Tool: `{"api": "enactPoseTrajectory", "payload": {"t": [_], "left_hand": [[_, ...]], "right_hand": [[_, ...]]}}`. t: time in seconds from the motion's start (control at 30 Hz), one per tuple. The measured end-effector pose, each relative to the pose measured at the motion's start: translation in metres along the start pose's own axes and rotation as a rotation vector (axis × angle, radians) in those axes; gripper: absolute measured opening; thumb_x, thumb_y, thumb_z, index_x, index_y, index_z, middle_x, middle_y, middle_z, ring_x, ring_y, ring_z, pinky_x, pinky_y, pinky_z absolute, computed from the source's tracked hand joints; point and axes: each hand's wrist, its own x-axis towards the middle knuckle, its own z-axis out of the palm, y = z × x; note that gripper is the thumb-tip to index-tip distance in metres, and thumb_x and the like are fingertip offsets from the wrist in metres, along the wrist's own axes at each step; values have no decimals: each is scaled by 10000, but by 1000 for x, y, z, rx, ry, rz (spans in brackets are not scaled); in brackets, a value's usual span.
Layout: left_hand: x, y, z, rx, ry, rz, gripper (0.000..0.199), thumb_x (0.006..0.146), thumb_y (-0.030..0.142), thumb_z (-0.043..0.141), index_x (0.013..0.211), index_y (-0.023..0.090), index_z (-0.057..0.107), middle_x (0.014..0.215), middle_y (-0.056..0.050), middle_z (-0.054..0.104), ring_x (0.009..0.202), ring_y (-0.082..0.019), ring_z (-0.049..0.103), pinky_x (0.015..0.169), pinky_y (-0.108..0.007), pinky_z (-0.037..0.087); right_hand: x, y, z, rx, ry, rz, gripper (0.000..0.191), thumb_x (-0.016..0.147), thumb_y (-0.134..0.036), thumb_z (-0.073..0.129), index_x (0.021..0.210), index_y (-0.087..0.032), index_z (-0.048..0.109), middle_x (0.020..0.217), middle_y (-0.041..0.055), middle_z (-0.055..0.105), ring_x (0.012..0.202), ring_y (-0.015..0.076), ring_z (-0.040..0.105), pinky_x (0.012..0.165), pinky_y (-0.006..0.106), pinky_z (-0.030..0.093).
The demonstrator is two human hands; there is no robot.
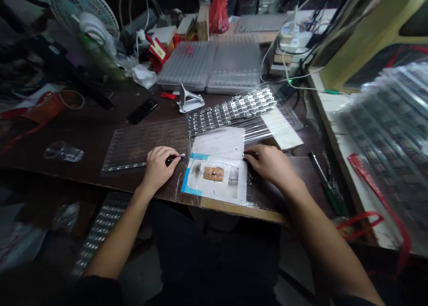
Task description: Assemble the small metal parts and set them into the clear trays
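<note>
My left hand (160, 167) is closed in a pinch on a small dark metal part (182, 155), whose shiny tip sticks out past the fingertips. It hovers at the right front of a clear ridged tray (147, 141), which has a row of small metal pieces along its front edge. My right hand (269, 161) pinches at the right edge of a white work sheet (220, 194); what it holds is too small to name. Small dark metal pieces (250, 179) lie below that hand. Blue tape edges the sheet, and a brown block (214, 174) sits in its middle.
Behind the sheet lies a ridged tray filled with rows of metal parts (230, 112). A phone (142, 111), a white stand (190, 100) and a clear cup (63, 151) are to the left. Green-handled pliers (331, 194) lie right. Stacked clear trays (210, 65) stand behind.
</note>
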Motion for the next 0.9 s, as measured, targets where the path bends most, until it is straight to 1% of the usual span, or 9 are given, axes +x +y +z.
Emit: {"api": "enactPoseTrajectory", "payload": {"t": [0.1, 0.2, 0.3, 0.43, 0.6, 0.67, 0.73, 0.83, 0.9], "left_hand": [[1, 2, -1, -21, 4, 31, 86, 896, 259, 585, 850, 212, 641, 1000, -28, 733, 992, -212, 632, 974, -389, 399], [3, 8, -3, -7, 10, 54, 76, 898, 245, 573, 889, 212, 641, 967, -26, 738, 944, -202, 645, 1002, -396, 380], [5, 11, -4, 51, -37, 68, 115, 906, 243, 568, 949, 235, 675, 986, -15, 739, 969, -205, 639, 1039, -419, 337], [5, 9, -5, 90, -86, 82, 163, 915, 236, 558, 937, 265, 717, 984, -1, 738, 991, -196, 631, 1068, -430, 302], [6, 11, -10, 121, -116, 68, 181, 911, 238, 559, 993, 263, 718, 1008, -14, 721, 1022, -211, 622, 1031, -435, 331], [15, 15, -11, 111, -115, 64, 192, 915, 247, 553, 1022, 259, 711, 1053, -20, 714, 1035, -215, 620, 1012, -424, 353], [31, 20, -9, 102, -97, 57, 201, 922, 257, 544, 1042, 255, 705, 1089, -25, 707, 1047, -217, 616, 988, -403, 381], [60, 28, 0, 147, -79, 4, 187, 906, 265, 572, 1035, 242, 706, 1110, -44, 694, 1056, -238, 607, 943, -385, 421], [76, 32, 7, 196, -91, -40, 146, 871, 268, 622, 979, 230, 714, 1080, -64, 688, 1049, -263, 599, 925, -393, 434]], "right_hand": [[0, -4, 2, -39, -18, 24, 249, 911, -338, 558, 1057, -236, 732, 1066, 73, 740, 928, 263, 686, 707, 324, 491], [1, -9, 5, -41, -28, 5, 191, 904, -295, 563, 974, -239, 733, 1054, 57, 730, 919, 240, 677, 674, 298, 471], [2, -10, 7, -38, -32, -11, 159, 895, -249, 562, 918, -231, 718, 1026, 52, 725, 908, 225, 667, 651, 284, 447], [3, -8, 7, -28, -36, -11, 142, 890, -247, 561, 905, -220, 699, 1009, 57, 723, 880, 223, 661, 633, 285, 424], [2, -7, 5, 9, -33, 33, 143, 884, -254, 562, 901, -214, 698, 928, 76, 729, 811, 227, 662, 616, 289, 409], [2, -7, 5, 36, -31, 38, 143, 885, -243, 561, 916, -209, 697, 909, 80, 732, 801, 232, 666, 621, 295, 411], [2, -8, 5, 71, -26, 9, 149, 888, -227, 560, 931, -202, 701, 922, 83, 739, 822, 239, 672, 646, 302, 422], [2, -11, 7, 128, -7, -80, 184, 901, -213, 549, 958, -187, 722, 972, 89, 743, 889, 240, 674, 720, 304, 445], [1, -15, 11, 158, 9, -149, 217, 915, -205, 533, 985, -177, 736, 1005, 94, 734, 934, 233, 665, 770, 295, 451]]}}
